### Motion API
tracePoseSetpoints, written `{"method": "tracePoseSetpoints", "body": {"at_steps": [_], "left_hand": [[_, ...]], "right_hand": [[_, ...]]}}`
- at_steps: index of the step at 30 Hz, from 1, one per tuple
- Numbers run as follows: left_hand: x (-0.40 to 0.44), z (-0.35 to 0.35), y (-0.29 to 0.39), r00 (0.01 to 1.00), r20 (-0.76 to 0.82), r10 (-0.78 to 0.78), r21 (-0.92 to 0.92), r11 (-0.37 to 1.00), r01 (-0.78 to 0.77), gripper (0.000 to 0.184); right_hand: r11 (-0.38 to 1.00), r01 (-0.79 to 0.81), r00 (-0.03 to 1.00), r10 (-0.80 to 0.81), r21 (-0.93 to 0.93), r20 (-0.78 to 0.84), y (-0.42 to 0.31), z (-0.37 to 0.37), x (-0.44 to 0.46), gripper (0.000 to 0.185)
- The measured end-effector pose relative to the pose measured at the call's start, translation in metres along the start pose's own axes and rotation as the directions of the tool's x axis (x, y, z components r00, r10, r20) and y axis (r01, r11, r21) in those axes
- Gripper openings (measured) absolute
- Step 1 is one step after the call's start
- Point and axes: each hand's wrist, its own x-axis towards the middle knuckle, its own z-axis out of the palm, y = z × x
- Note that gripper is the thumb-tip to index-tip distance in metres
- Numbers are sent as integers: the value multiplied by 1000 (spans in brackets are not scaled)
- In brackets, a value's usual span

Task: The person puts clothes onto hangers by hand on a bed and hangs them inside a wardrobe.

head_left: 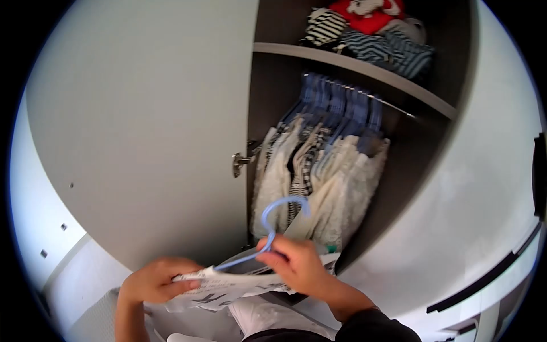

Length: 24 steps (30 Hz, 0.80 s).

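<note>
A blue hanger [266, 222] stands hook-up at the bottom centre, its lower part inside a white garment with dark print [228, 289]. My right hand [293, 263] is closed round the hanger just below its hook. The garment's left edge is pinched between the thumb and fingers of my left hand [165, 280]. Behind the hook, several light and patterned clothes [325, 176] hang on blue hangers [342, 105] from a metal rod [393, 106] in the wardrobe.
An open grey wardrobe door [148, 131] with a metal hinge [239, 163] stands at the left. Folded striped and red clothes [370, 43] lie on the upper shelf [353, 66]. A white wall or panel [456, 228] is at the right.
</note>
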Motion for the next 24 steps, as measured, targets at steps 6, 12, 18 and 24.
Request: {"method": "tracePoseSetpoints", "body": {"at_steps": [6, 12, 18, 24], "left_hand": [[106, 3, 16, 999, 49, -22, -372, 928, 38, 24], [211, 62, 54, 967, -120, 224, -430, 866, -254, 25], [346, 109, 80, 928, -281, 244, -300, 896, -327, 33], [408, 106, 120, 951, -276, 141, -227, 952, -207, 44]], "right_hand": [[982, -32, 891, -57, -187, -451, 2, -61, 37, 19], [801, -213, 735, -247, -560, -632, 37, -80, 24, 56], [969, -151, 652, -51, -195, -757, 76, -81, 9, 54], [988, -155, 608, 98, 4, -788, 104, -90, 14, 57]]}}
